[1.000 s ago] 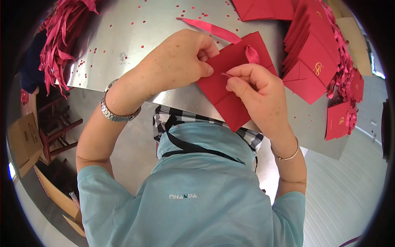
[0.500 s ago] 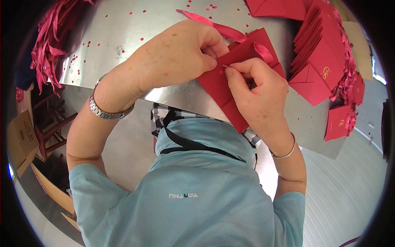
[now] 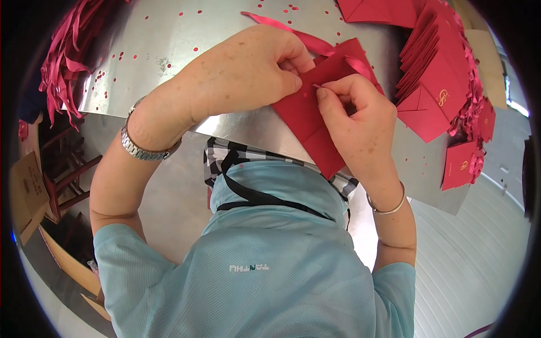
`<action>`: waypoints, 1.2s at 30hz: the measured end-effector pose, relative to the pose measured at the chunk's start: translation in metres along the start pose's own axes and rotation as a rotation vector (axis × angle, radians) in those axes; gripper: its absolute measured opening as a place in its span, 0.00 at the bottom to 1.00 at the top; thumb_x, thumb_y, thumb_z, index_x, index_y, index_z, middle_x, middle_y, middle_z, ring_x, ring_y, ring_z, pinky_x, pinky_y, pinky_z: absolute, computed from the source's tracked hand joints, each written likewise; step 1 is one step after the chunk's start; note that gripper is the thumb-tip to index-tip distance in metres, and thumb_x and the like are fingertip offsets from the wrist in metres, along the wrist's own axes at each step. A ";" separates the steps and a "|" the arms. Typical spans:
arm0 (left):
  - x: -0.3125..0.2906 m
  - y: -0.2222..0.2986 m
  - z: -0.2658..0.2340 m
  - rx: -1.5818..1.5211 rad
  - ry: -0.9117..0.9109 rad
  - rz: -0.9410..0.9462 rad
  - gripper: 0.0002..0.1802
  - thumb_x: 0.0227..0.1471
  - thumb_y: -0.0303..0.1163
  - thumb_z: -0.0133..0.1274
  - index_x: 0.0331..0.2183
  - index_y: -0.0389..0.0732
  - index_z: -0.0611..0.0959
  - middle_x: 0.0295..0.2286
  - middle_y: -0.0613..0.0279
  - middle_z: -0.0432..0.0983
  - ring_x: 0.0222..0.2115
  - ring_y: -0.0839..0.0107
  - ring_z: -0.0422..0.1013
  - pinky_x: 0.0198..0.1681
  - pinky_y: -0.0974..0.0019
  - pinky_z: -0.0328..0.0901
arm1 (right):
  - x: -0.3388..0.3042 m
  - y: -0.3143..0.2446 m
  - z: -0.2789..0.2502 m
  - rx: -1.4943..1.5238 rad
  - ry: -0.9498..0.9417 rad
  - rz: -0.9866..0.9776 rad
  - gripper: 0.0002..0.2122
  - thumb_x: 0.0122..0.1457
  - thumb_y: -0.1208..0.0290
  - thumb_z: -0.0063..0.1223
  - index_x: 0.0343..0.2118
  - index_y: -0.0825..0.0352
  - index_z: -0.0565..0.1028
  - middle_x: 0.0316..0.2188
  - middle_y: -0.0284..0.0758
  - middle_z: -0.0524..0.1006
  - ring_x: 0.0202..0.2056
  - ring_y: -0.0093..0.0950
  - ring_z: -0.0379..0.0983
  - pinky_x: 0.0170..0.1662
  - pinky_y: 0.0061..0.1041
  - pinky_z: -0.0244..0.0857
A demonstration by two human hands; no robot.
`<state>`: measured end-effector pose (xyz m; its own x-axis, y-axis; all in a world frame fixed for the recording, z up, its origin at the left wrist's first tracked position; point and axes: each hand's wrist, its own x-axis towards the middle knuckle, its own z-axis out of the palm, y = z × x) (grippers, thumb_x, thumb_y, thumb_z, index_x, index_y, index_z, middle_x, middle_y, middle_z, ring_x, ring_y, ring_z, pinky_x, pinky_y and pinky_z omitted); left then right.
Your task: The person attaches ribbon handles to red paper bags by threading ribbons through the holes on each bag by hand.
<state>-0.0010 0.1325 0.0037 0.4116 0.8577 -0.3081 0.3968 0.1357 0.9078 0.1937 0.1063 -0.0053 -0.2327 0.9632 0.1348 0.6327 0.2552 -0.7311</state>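
A red paper bag (image 3: 309,121) lies tilted over the near edge of the metal table, between my hands. My left hand (image 3: 248,70) is closed on the bag's upper left edge, its thumb on the near face and its other fingertips partly hidden. Over the same face, my right hand (image 3: 363,121) pinches the small tip of a pink-red ribbon (image 3: 316,85) between thumb and forefinger. One length of this ribbon loops out behind the right hand, and another trails across the table beyond the left hand. A tiny round spot shows on the bag near the pinch.
Folded red bags (image 3: 431,107) are stacked at the right, with bunched ribbons along their outer side. More ribbons (image 3: 67,62) hang over the table's left end. Small red paper dots are scattered on the metal table (image 3: 163,34). A cardboard box (image 3: 28,191) stands at the far left.
My right hand has shifted slightly to the right with the ribbon tip, and the ribbon loop behind it looks flatter. My left hand keeps its grip, with the bag turned a little.
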 end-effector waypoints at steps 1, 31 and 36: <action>0.000 0.001 0.001 0.001 0.000 0.001 0.12 0.48 0.18 0.50 0.38 0.31 0.80 0.29 0.64 0.77 0.31 0.77 0.72 0.38 0.73 0.68 | -0.001 0.004 0.001 0.000 0.001 -0.001 0.04 0.50 0.75 0.60 0.24 0.67 0.75 0.18 0.35 0.77 0.20 0.30 0.74 0.24 0.27 0.66; 0.003 0.013 -0.003 0.072 -0.081 -0.116 0.10 0.48 0.17 0.49 0.35 0.32 0.80 0.28 0.64 0.77 0.32 0.78 0.72 0.39 0.74 0.67 | 0.002 0.007 0.002 -0.041 0.091 -0.290 0.06 0.49 0.74 0.60 0.22 0.65 0.73 0.16 0.34 0.73 0.20 0.32 0.72 0.22 0.29 0.63; 0.001 0.006 -0.001 -0.081 -0.050 -0.091 0.12 0.49 0.17 0.48 0.38 0.32 0.79 0.32 0.64 0.76 0.33 0.78 0.72 0.40 0.75 0.67 | 0.007 0.005 0.002 -0.236 0.087 -0.384 0.11 0.50 0.73 0.58 0.18 0.64 0.67 0.13 0.34 0.69 0.17 0.34 0.68 0.20 0.32 0.60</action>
<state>0.0012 0.1343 0.0087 0.4181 0.8147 -0.4017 0.3676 0.2527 0.8950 0.1940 0.1142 -0.0090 -0.4269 0.7960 0.4292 0.6657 0.5978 -0.4466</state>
